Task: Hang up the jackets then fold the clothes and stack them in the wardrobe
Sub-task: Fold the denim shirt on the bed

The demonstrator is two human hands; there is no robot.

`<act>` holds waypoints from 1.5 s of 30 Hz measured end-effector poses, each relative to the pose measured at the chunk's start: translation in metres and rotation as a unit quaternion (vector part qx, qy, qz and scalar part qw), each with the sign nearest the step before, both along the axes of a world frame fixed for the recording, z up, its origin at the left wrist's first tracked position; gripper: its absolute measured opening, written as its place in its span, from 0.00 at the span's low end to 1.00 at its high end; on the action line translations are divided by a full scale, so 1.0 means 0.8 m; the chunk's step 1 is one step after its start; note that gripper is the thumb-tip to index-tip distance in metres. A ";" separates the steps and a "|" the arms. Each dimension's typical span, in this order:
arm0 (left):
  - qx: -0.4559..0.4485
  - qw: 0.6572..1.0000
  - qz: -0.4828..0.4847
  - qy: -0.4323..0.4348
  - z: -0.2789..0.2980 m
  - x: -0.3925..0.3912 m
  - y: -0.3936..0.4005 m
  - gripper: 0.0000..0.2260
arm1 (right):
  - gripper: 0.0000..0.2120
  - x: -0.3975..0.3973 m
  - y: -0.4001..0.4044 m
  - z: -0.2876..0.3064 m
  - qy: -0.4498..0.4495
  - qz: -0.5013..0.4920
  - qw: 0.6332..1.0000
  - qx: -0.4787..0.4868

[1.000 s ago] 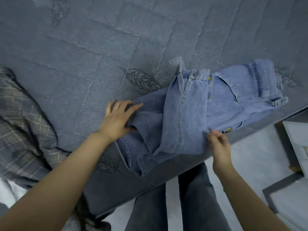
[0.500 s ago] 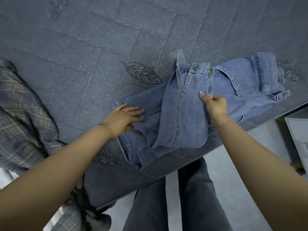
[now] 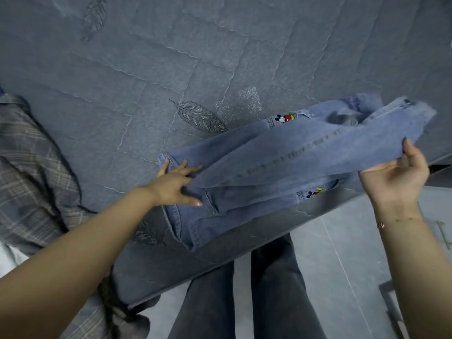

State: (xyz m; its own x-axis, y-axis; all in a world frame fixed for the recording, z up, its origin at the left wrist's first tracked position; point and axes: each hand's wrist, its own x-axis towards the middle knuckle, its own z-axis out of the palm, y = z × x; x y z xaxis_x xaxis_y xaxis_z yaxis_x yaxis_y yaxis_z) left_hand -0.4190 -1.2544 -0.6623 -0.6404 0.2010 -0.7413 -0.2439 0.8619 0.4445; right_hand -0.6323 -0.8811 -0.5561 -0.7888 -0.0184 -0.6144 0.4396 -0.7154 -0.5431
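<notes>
A pair of light blue jeans with small cartoon embroideries lies along the near edge of the bed. My left hand presses flat on the jeans' left end, fingers spread. My right hand is palm-up at the right, pinching a layer of the denim between thumb and fingers and holding it lifted off the bed. The raised layer stretches from my left hand up to my right hand and is blurred at its far end.
The grey-blue quilted bedspread with leaf stitching fills the upper view. A grey plaid garment lies at the left and hangs over the bed's edge. My legs in dark trousers stand on the grey floor below.
My right hand has swung out to the right, lifting and unfolding the top layer of the jeans. The embroidered side now shows. My left hand has stayed on the left end.
</notes>
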 end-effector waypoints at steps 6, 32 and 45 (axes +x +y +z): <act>0.003 0.967 0.255 0.026 0.001 -0.033 0.009 0.15 | 0.07 -0.025 0.005 -0.073 -0.171 0.053 0.976 0.122; -0.225 0.822 0.444 0.276 0.036 -0.091 0.166 0.08 | 0.05 -0.081 0.060 -0.114 -0.214 0.229 0.922 0.226; 0.259 0.333 0.906 -0.022 0.016 -0.095 0.275 0.08 | 0.25 -0.101 0.047 -0.134 -0.281 0.167 0.894 0.305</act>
